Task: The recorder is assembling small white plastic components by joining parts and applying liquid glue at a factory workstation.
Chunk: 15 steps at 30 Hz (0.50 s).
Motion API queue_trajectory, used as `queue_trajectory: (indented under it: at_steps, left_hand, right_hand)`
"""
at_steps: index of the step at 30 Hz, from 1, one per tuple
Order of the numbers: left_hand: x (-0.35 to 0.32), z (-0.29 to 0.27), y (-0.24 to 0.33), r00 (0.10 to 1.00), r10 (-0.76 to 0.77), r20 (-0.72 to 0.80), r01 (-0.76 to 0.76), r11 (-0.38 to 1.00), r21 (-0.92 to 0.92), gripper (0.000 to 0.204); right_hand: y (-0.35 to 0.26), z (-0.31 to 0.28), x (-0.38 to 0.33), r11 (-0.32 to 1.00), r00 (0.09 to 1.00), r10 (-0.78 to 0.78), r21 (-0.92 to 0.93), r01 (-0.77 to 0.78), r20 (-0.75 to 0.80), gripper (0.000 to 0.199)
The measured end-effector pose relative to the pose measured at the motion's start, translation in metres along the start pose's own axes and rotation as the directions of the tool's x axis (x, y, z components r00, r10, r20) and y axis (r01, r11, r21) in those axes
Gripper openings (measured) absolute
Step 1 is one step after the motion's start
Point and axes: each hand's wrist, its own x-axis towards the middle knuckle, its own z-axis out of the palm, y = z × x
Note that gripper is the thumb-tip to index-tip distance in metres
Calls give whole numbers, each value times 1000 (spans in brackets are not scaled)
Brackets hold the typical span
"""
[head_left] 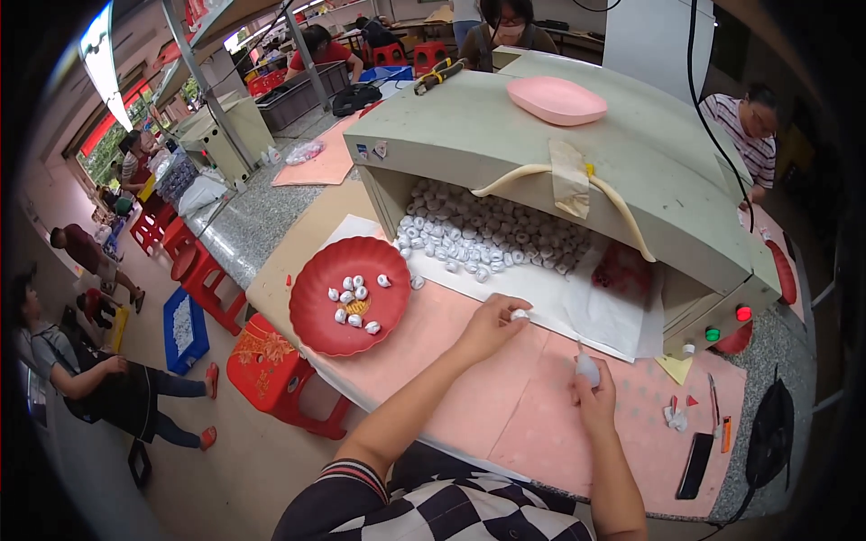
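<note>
My left hand (492, 329) pinches a small white rounded piece (519, 316) at its fingertips, over the pink sheet (478, 406). To its right, my right hand (596, 406) is closed round a small pale squeeze bottle (588, 371) with a thin nozzle pointing up and away from me. Left of my hands lies a red scalloped plate (316, 316) holding several similar white pieces. Ahead, many more white pieces (505, 230) are heaped on white paper (550, 311), inside the opening of a pale green metal housing (433, 117).
On top of the housing are a pink dish (555, 99) and pliers (440, 76). A phone (694, 465), an orange-labelled stick (726, 435) and a black pouch (769, 433) lie at right. A red stool (271, 370) stands left of the table; other people work around.
</note>
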Motion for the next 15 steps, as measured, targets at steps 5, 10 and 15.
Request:
queue_trajectory:
  at_steps: [5, 10, 15]
  left_hand:
    - [-30, 22, 5, 913, -254, 321, 390, 776, -496, 22]
    - [-32, 29, 2, 907, -185, 378, 379, 749, -543, 34]
    - [-40, 34, 0, 926, -173, 336, 334, 790, -514, 40]
  right_hand:
    - [5, 1, 1, 983, 990, -23, 178, 48, -140, 18]
    - [14, -5, 6, 941, 967, -109, 288, 175, -232, 11]
    - [16, 3, 3, 961, 924, -156, 164, 225, -350, 11]
